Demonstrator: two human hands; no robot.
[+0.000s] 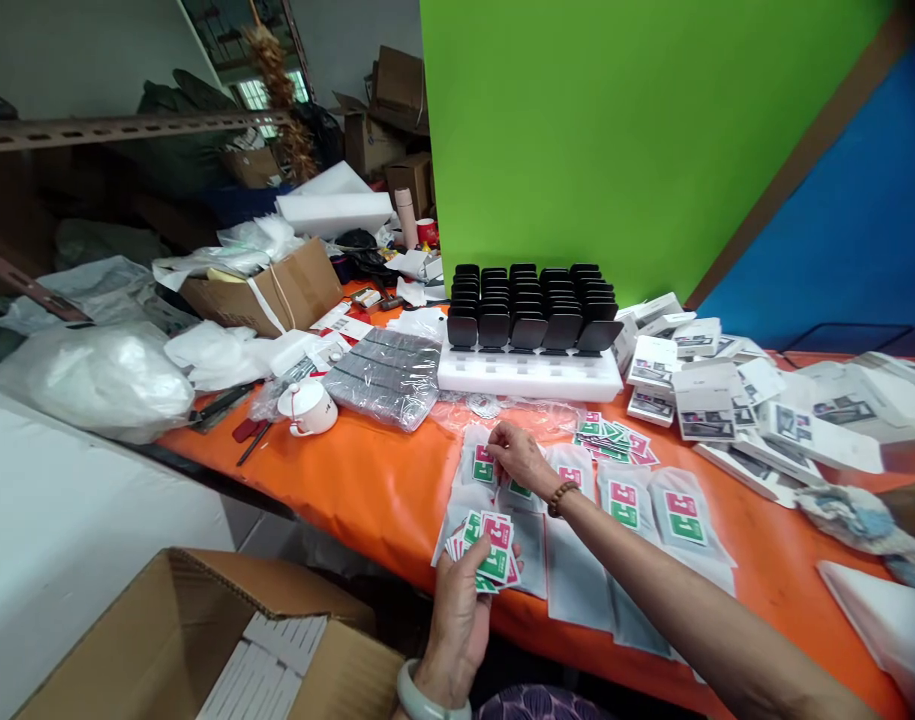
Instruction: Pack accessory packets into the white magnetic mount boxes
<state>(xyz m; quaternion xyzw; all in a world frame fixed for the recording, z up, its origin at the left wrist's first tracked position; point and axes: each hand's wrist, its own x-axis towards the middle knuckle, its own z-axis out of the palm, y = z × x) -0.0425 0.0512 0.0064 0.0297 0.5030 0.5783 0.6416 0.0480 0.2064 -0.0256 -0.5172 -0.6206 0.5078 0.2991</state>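
Down and to the left of the left hand (461, 610), an open cardboard carton (127, 640) stands beside the table's front edge, its flap reaching near the wrist. Up from it, well left of both grips, lie a bulging plastic bag (112, 375) and a lidded white mug (311, 408); between the mug and the left hand stretches plain orange cover (367, 480), the widest open room near the grips, bounded above by a plastic-wrapped grey pack (386, 375). The left hand, just over the front edge, grips a fan of red-and-green cards (491, 548), thumb on top. Up and to its right, the right hand (521, 457) has its fingers bent together at the card (483, 463) on the leftmost upper pouch; whether they pinch it I cannot tell. Beyond this hand, a white foam tray (528, 374) full of black stands (532, 305) blocks the way back toward the green panel (577, 150). Frosted pouches (577, 580) lie under and around the right forearm, leaving narrow gaps of orange. Right of the right hand, loose cards (614, 440) lie piled, and farther right heaped white boxes (701, 400) crowd that side, with a crumpled cloth (869, 530) nearer the front.
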